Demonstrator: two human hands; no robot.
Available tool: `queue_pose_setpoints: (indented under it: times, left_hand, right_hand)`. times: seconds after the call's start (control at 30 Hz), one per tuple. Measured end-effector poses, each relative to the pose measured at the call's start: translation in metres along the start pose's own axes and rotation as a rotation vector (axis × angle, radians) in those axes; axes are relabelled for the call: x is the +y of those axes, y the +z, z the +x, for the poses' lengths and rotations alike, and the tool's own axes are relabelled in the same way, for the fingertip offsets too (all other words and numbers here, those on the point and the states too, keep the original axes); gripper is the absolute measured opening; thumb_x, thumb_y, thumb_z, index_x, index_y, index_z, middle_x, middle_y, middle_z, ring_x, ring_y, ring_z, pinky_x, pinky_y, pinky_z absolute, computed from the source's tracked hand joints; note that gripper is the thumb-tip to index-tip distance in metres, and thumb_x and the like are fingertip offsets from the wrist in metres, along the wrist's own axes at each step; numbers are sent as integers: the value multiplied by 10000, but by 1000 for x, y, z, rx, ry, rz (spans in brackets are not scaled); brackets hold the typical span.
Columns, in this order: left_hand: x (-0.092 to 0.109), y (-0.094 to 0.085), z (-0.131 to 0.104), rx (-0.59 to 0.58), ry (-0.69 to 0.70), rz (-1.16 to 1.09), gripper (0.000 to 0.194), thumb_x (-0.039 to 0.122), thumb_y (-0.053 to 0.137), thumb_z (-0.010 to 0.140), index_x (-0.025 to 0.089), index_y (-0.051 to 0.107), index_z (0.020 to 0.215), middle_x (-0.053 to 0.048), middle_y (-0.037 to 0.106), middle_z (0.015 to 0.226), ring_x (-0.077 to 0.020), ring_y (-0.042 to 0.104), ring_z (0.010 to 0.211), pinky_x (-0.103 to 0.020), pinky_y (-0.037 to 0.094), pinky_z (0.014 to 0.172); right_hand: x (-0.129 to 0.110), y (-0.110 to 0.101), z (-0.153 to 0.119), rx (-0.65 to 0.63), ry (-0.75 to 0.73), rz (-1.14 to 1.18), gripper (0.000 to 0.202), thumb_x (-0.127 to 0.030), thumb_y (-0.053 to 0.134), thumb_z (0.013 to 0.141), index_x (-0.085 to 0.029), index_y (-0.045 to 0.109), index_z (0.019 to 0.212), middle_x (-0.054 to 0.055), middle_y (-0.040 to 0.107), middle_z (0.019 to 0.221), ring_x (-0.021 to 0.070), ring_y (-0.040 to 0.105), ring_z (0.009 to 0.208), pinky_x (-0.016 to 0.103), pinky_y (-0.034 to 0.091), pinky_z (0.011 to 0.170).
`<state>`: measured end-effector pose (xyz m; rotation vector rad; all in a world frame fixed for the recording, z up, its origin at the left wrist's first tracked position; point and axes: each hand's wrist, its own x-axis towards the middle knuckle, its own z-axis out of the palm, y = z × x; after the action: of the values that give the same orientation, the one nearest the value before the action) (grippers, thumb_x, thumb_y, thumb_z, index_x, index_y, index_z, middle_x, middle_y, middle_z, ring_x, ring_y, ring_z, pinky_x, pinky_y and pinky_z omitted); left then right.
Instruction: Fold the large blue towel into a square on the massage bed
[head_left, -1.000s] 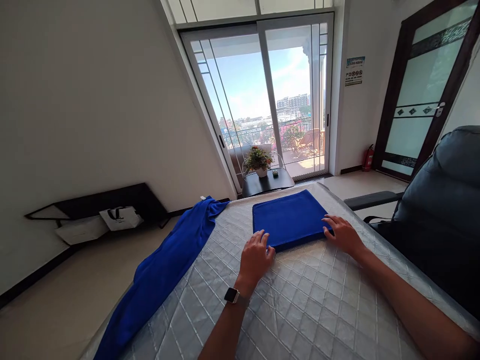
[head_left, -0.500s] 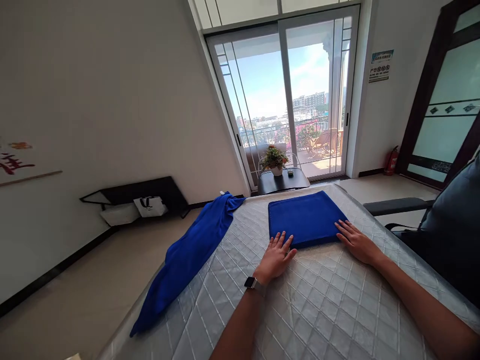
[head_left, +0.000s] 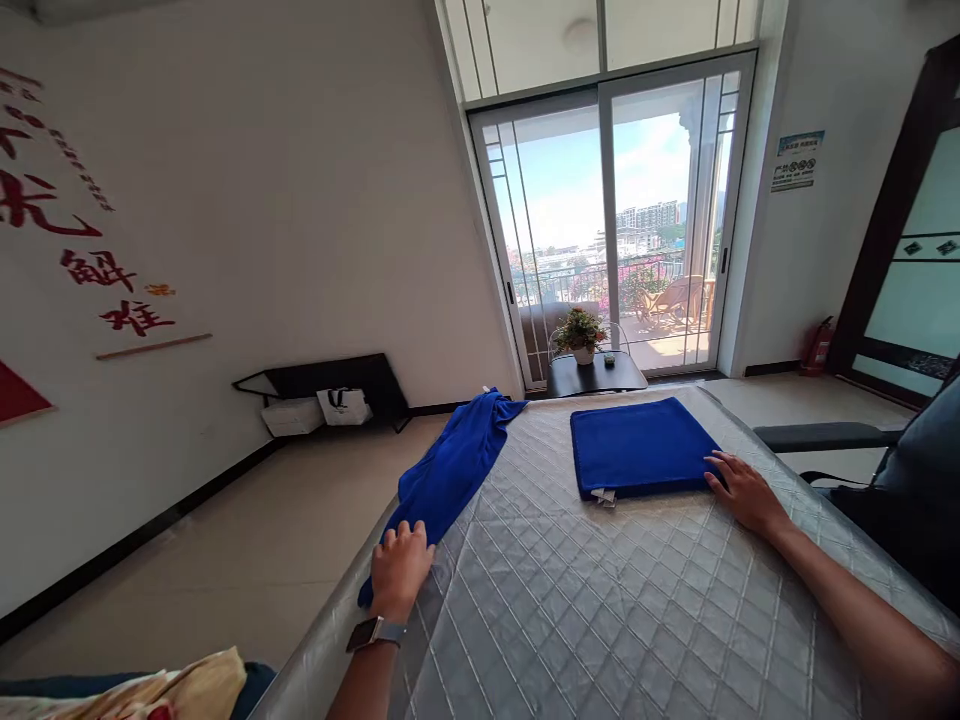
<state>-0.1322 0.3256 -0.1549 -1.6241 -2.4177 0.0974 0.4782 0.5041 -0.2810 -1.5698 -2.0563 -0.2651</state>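
My right hand (head_left: 746, 492) rests with fingers stretched out on the right edge of a neatly folded blue cloth (head_left: 641, 445). White tags (head_left: 604, 496) stick out at the near left corner of that folded cloth. To the left, my left hand (head_left: 403, 568), with a watch on the wrist, is on the near end of a second blue cloth (head_left: 457, 465). Its fingers are bent down over the fabric, their tips hidden. This second cloth lies loose and rumpled along the left edge of a quilted silvery mattress (head_left: 600, 610).
A black chair (head_left: 930, 450) with an armrest stands close on the right. A potted plant (head_left: 581, 335) sits on a small black table (head_left: 596, 378) beyond the mattress. Patterned fabric (head_left: 187, 690) shows at the lower left. White bags (head_left: 345, 407) are by the left wall.
My left hand has left the folded cloth and moved left onto the loose cloth, whose near end is drawn up. My right hand stays on the folded cloth. The view has turned left.
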Motion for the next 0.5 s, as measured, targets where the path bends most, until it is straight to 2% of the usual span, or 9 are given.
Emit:
queue_pose_setpoints:
  times: [0.03, 0.1, 0.17, 0.23, 0.3, 0.37, 0.43, 0.5]
  left_hand:
    - [-12, 8, -8, 38, -12, 53, 275, 244, 518, 931, 166, 694, 1128, -188, 668, 1156, -360, 616, 1133, -458, 486, 892]
    - [-24, 22, -20, 98, 21, 83, 308, 197, 435, 957, 192, 705, 1105, -158, 672, 1124, -329, 622, 1085, -434, 483, 869]
    - [-22, 25, -25, 155, 62, 49, 340, 166, 390, 956, 190, 714, 1057, -149, 683, 1073, -325, 626, 1046, -436, 481, 855]
    - [-16, 17, -22, 222, 99, -29, 326, 178, 388, 948, 179, 709, 1005, -147, 693, 1029, -333, 630, 1021, -445, 486, 842]
    - [-10, -5, -19, 315, 125, -188, 292, 224, 397, 950, 184, 686, 957, -136, 702, 991, -323, 640, 993, -439, 497, 839]
    - [-7, -39, -24, 450, 146, -445, 259, 297, 408, 956, 203, 647, 928, -109, 704, 959, -288, 654, 952, -409, 510, 843]
    - [0, -80, -44, 578, 177, -744, 226, 361, 425, 954, 226, 602, 919, -64, 695, 903, -240, 666, 866, -359, 524, 800]
    - [17, -116, -83, 597, 291, -972, 195, 380, 431, 954, 251, 566, 895, 1, 650, 761, -186, 629, 677, -299, 510, 662]
  right_hand:
    - [-3, -3, -1, 17, -2, -34, 528, -519, 329, 1003, -227, 610, 1342, 115, 584, 1451, 301, 512, 1361, 498, 422, 1121]
    - [-11, -9, -3, 55, -22, -125, 487, -475, 356, 995, -211, 644, 1286, 136, 615, 1401, 318, 536, 1320, 514, 425, 1097]
    - [-23, -17, -7, 101, -62, -216, 437, -408, 380, 990, -195, 671, 1236, 153, 636, 1365, 330, 547, 1294, 531, 407, 1095]
    - [-37, -27, -13, 159, -100, -270, 395, -339, 393, 984, -187, 683, 1205, 163, 643, 1351, 335, 551, 1279, 543, 398, 1093]
    - [-54, -38, -22, 217, -112, -263, 373, -309, 399, 982, -182, 685, 1187, 170, 647, 1339, 333, 558, 1265, 540, 406, 1082]
    - [-77, -53, -35, 251, -94, -185, 379, -336, 393, 988, -180, 686, 1171, 175, 651, 1322, 335, 568, 1249, 531, 425, 1061]
    - [-107, -72, -52, 236, -35, -18, 419, -421, 379, 991, -191, 693, 1147, 172, 663, 1286, 342, 588, 1210, 527, 451, 1022]
    - [-148, -97, -74, 122, 66, 248, 481, -540, 369, 984, -215, 710, 1085, 154, 696, 1193, 333, 634, 1108, 507, 489, 958]
